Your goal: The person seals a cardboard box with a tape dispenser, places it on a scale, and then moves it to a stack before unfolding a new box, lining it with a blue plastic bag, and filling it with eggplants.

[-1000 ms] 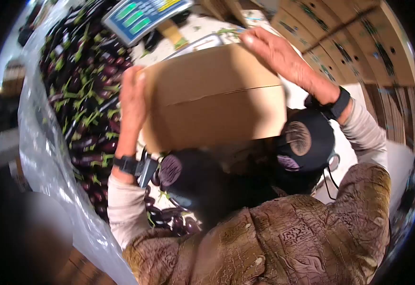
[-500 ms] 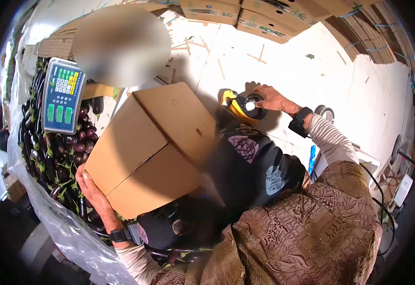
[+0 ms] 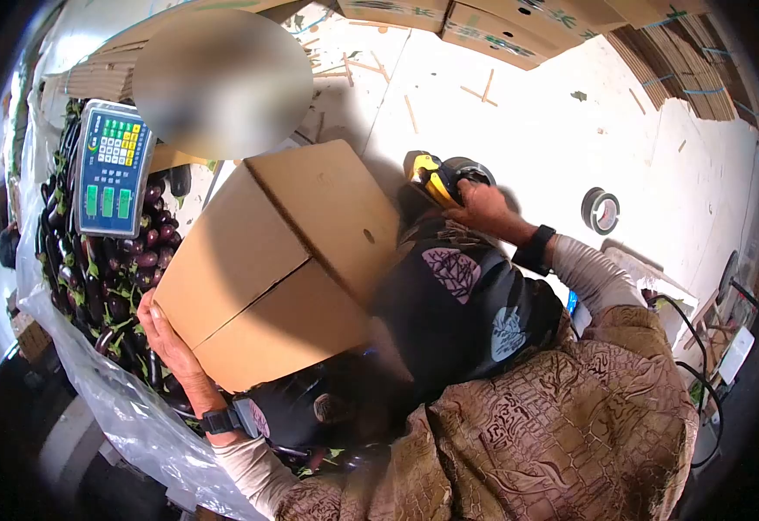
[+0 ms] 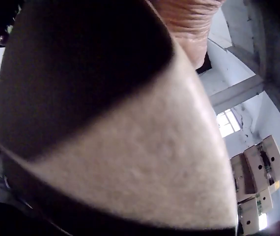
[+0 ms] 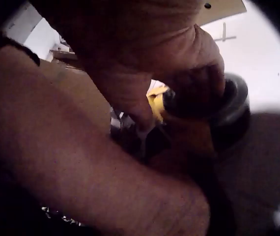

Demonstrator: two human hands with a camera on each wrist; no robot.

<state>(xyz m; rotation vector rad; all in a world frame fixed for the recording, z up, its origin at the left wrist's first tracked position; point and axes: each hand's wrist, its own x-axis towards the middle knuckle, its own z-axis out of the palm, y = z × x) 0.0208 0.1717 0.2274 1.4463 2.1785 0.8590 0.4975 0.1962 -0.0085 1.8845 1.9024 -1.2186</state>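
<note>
Floor: pale and littered with cardboard scraps and splinters, it filled the far half of my head view [image 3: 518,113], with printed cartons [image 3: 492,30] stacked along its top edge and flattened card bundled at the right [image 3: 700,69].
Eggplant heap: dark purple eggplants [image 3: 106,291] with green stems lay piled on clear plastic sheeting [image 3: 93,382] down the left side.
Cardboard box: I saw the closed brown box [image 3: 275,260] tilted, propped against the dark apron [image 3: 475,304], its taped seam running across the face toward me; in the left wrist view its surface [image 4: 130,147] filled nearly the whole frame.
Scale: a blue display panel with green and yellow keys [image 3: 110,169] stood over the eggplants, just left of the box.
Left hand: my left hand [image 3: 164,343] was under the box's lower left edge, fingers laid flat up along the card, bearing it rather than pinching it.
Right hand: my right hand [image 3: 481,208] was reached out past the box's far corner, fingers curled round the tape dispenser; the right wrist view showed the fingers [image 5: 194,78] wrapped over its handle.
Tape dispenser: yellow and black [image 3: 436,178], low by the floor, just beyond the box's upper right corner, in my right hand's grip.
Tape roll: a spare roll [image 3: 601,210] lay on the floor, well apart to the right of the dispenser.
</note>
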